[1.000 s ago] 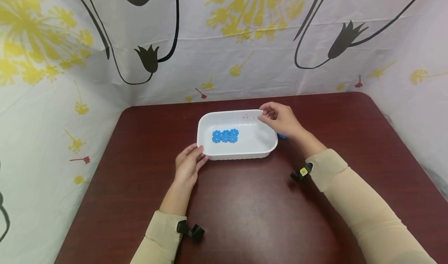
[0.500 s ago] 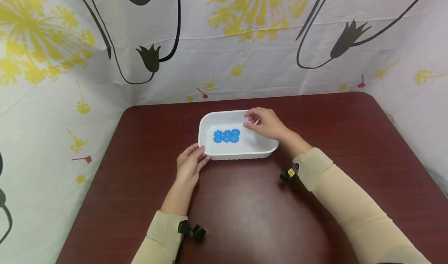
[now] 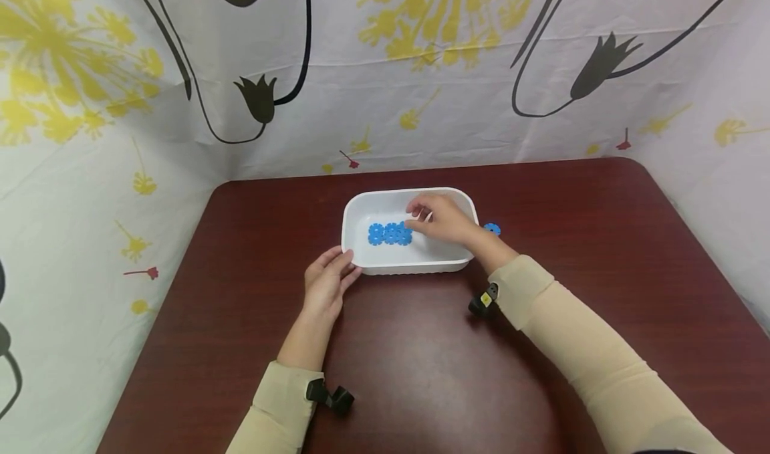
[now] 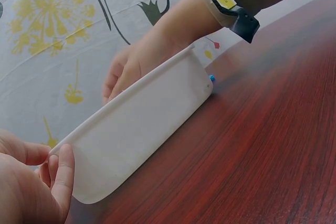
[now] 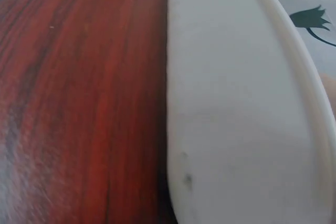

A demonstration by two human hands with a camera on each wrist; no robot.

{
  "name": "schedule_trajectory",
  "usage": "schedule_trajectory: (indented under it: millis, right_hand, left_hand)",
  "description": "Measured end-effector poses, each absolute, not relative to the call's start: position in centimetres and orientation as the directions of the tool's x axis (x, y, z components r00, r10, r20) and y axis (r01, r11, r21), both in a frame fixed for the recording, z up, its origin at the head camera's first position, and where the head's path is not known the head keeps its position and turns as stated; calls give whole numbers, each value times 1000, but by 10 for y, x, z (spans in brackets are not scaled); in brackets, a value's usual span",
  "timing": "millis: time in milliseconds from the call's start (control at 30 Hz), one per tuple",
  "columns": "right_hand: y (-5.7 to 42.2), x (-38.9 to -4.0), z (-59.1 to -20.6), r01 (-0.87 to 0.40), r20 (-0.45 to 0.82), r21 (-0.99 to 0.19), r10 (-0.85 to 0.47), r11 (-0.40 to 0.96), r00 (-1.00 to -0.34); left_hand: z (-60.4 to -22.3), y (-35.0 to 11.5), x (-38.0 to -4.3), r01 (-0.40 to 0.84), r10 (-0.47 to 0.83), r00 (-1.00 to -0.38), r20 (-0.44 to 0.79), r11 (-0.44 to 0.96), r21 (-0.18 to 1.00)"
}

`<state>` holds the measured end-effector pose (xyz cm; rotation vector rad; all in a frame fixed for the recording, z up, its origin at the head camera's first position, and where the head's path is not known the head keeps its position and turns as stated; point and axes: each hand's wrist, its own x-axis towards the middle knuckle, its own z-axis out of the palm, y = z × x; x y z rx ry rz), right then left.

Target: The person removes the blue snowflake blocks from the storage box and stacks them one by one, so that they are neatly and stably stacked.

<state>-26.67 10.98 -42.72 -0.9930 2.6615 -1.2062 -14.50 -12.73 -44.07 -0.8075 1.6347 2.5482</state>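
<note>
A white plastic tray [image 3: 442,252] sits on the table, with several blue notched flower-shaped discs [image 3: 383,234] clustered in its left half. My left hand [image 3: 325,280] grips the tray's near left corner; in the left wrist view its fingers [image 4: 64,174] lie outside the wall, just under the rim. My right hand [image 3: 442,218] is inside the tray, thumb and loosely bent fingers apart, the thumb tip overlapping the right edge of the disc cluster in the head view. Nothing shows between its fingers. From the left wrist view, the tray wall hides its fingertips.
Another blue disc [image 3: 492,229] lies on the dark red wooden table [image 3: 421,347], against the tray's right end. A patterned white cloth [image 3: 385,106] hangs behind the table's far edge. Both sleeves carry a small black wrist camera [image 3: 484,300].
My right hand has moved left and slightly down from the tray's far right rim to the blue discs. The disc right of the tray shows more fully. My left hand keeps its grip.
</note>
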Motion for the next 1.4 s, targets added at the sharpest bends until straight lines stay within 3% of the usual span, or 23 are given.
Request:
schedule_trajectory:
  millis: [600,833,1200,1400]
  right_hand:
    - [100,-261,-440,-560,-22,-587,-703,585,-711]
    - [99,-261,-441,-542,-17,-566,-666,621,-746]
    - [97,-261,-438,-488,-118,-538,-635,688,-764]
    - [98,-262,-439,-468,-99,-566,-620,678,-778]
  left_hand:
    - [-441,-128,-145,-282,-264,-862,-432,-460,842]
    - [-440,-128,-145,-281,-263,-863,-431,-459,843]
    - [-441,-128,-145,-279,-269,-862,-430,-456,845]
    - [-440,-127,-145,-280,-266,-864,-427,-450,848]
